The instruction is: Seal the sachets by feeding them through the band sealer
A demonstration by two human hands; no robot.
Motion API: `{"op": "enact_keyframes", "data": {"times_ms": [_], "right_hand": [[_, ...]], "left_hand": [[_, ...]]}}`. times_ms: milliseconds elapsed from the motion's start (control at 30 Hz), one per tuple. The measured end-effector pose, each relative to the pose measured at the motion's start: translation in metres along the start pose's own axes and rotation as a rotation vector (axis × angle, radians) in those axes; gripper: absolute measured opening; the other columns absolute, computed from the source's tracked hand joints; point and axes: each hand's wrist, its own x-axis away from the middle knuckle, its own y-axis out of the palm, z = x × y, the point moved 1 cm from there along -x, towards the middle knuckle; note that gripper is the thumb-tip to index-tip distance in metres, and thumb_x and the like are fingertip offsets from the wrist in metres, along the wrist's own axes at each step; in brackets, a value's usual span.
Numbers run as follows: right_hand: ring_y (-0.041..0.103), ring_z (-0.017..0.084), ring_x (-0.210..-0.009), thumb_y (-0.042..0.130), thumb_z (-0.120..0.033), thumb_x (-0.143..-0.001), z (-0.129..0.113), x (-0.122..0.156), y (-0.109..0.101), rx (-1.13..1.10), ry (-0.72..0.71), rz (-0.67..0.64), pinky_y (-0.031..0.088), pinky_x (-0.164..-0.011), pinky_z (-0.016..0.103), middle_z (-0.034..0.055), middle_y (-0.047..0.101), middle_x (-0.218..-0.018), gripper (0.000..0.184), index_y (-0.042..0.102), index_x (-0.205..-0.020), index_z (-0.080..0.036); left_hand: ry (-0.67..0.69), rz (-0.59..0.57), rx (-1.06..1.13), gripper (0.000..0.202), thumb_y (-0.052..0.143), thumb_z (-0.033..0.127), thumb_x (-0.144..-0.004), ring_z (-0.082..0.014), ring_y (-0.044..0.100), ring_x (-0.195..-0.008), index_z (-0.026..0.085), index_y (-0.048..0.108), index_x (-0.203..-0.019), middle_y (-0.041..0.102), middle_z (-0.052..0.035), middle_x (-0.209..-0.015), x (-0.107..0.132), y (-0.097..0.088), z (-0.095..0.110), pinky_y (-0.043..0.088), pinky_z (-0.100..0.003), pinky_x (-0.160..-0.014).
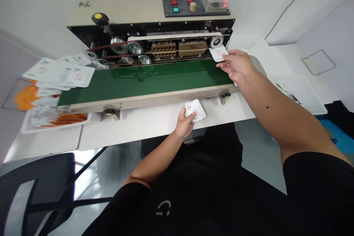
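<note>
Pouch [219, 53] in outstretched right hand [239, 65], stack [195, 110] in left [184, 121]

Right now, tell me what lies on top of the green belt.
White pouches fan over the green belt at its left end, hiding what lies beneath. The right hand holds one pouch at its right end.

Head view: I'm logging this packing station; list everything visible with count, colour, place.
sealing machine: one, cream and black, back of table
conveyor belt: one, green, along machine front
single pouch: one, white, at belt's right end
pouch stack: few, white, at table's front edge
loose pouches: many, white, belt's left end
tray: one, white, left, holding orange packets
chair: one, black, lower left
left hand: one, grip on pouch stack
right hand: one, grip on single pouch
</note>
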Motion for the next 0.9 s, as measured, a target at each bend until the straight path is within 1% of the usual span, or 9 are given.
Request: {"op": "enact_keyframes", "data": {"times_ms": [100, 167, 300, 400, 500, 567, 700, 800, 900], "right_hand": [[0.073, 0.015, -0.064, 0.074, -0.013, -0.095, -0.004, 0.008, 0.009, 0.064, 0.010, -0.067, 0.056, -0.046, 0.017, 0.0063, 0.072, -0.088, 0.015, 0.061, -0.101, -0.017], [0.072, 0.014, -0.062, 0.077, -0.020, -0.095, -0.007, 0.020, 0.010, 0.130, -0.026, -0.090, 0.051, -0.043, 0.016, 0.0059, 0.071, -0.087, 0.016, 0.063, -0.103, -0.017], [0.067, 0.009, -0.059, 0.079, -0.028, -0.094, -0.003, 0.070, -0.002, 0.200, -0.260, -0.048, 0.045, -0.042, 0.015, 0.0032, 0.070, -0.092, 0.019, 0.067, -0.107, -0.019], [0.063, 0.008, -0.058, 0.076, -0.032, -0.095, 0.022, 0.123, -0.015, 0.247, -0.394, -0.044, 0.043, -0.043, 0.017, 0.0022, 0.070, -0.094, 0.019, 0.070, -0.109, -0.021], [0.064, 0.012, -0.066, 0.072, -0.037, -0.096, 0.063, 0.167, -0.023, 0.429, -0.378, -0.108, 0.052, -0.055, 0.024, 0.0042, 0.072, -0.095, 0.023, 0.073, -0.113, -0.021], [0.065, 0.015, -0.073, 0.071, -0.040, -0.094, 0.090, 0.184, -0.024, 0.554, -0.350, -0.166, 0.053, -0.059, 0.027, 0.0059, 0.072, -0.100, 0.031, 0.073, -0.119, -0.022], [0.061, 0.016, -0.072, 0.072, -0.043, -0.091, 0.130, 0.193, -0.021, 0.679, -0.287, -0.240, 0.052, -0.063, 0.030, 0.0065, 0.071, -0.103, 0.039, 0.073, -0.124, -0.023], [0.061, 0.016, -0.071, 0.073, -0.044, -0.089, 0.143, 0.189, -0.021, 0.647, -0.219, -0.231, 0.052, -0.067, 0.031, 0.0043, 0.070, -0.095, 0.037, 0.073, -0.120, -0.024], [0.065, 0.017, -0.075, 0.076, -0.045, -0.087, 0.147, 0.185, -0.025, 0.536, -0.165, -0.230, 0.054, -0.071, 0.030, 0.0031, 0.071, -0.092, 0.037, 0.073, -0.117, -0.023]], "left_hand": [[0.002, 0.003, 0.003, 0.066, 0.097, 0.033, -0.074, -0.0226, 0.075, -0.110, 0.027, 0.064, -0.132, 0.077, -0.0045, -0.121, 0.001, 0.001, 0.001, 0.061, -0.044, -0.104], [-0.001, 0.003, 0.008, 0.067, 0.097, 0.033, -0.074, -0.0227, 0.075, -0.110, 0.027, 0.064, -0.133, 0.076, -0.0046, -0.121, 0.001, 0.002, 0.001, 0.060, -0.044, -0.104], [-0.012, -0.002, 0.033, 0.069, 0.097, 0.033, -0.075, -0.0226, 0.074, -0.111, 0.028, 0.063, -0.134, 0.076, -0.0047, -0.123, 0.002, 0.002, 0.002, 0.062, -0.040, -0.099], [-0.017, -0.001, 0.045, 0.069, 0.097, 0.033, -0.075, -0.0215, 0.074, -0.111, 0.027, 0.062, -0.135, 0.075, -0.0046, -0.123, 0.000, 0.001, 0.001, 0.062, -0.037, -0.097], [0.000, 0.010, 0.034, 0.071, 0.098, 0.034, -0.074, -0.0203, 0.073, -0.108, 0.027, 0.061, -0.134, 0.075, -0.0045, -0.124, -0.003, 0.000, -0.003, 0.061, -0.036, -0.096], [0.017, 0.008, 0.008, 0.071, 0.098, 0.035, -0.073, -0.0194, 0.073, -0.106, 0.026, 0.062, -0.133, 0.075, -0.0041, -0.121, -0.004, 0.000, -0.005, 0.059, -0.034, -0.095], [0.055, -0.013, -0.067, 0.066, 0.099, 0.036, -0.073, -0.0184, 0.072, -0.104, 0.024, 0.064, -0.127, 0.075, -0.0027, -0.113, -0.004, 0.001, -0.008, 0.057, -0.033, -0.097], [0.084, -0.012, -0.105, 0.067, 0.100, 0.034, -0.070, -0.0184, 0.072, -0.105, 0.023, 0.064, -0.125, 0.075, -0.0027, -0.114, -0.004, 0.002, -0.010, 0.056, -0.031, -0.097], [0.070, -0.022, -0.132, 0.073, 0.102, 0.034, -0.067, -0.0189, 0.073, -0.105, 0.023, 0.064, -0.127, 0.075, -0.0030, -0.115, -0.004, 0.001, -0.011, 0.057, -0.030, -0.094]]}}
